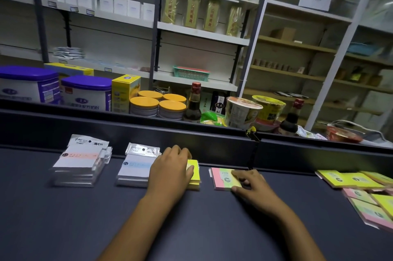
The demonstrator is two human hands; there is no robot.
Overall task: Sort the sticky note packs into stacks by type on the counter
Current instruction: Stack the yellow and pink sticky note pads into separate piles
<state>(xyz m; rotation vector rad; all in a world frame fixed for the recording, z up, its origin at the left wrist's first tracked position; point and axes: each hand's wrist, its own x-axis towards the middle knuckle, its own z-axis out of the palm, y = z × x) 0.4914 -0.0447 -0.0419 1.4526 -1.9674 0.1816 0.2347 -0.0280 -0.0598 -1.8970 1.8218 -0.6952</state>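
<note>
On the dark counter [63,218], a stack of white packs with a pink band [79,164] stands at the left. Right of it is a stack of white packs with a blue band [136,169]. My left hand [172,168] lies flat on a stack of yellow packs [194,175], covering most of it. My right hand [253,186] presses fingers on the right part of a pink-and-green pack stack [222,178]. A loose heap of yellow and pink-green packs [361,188] lies at the far right.
A raised dark ledge [191,133] runs along the counter's back edge. Behind it stand purple-lidded tins [85,92], orange-lidded jars [157,105], sauce bottles [193,103] and noodle cups [242,111]. Shelving fills the background.
</note>
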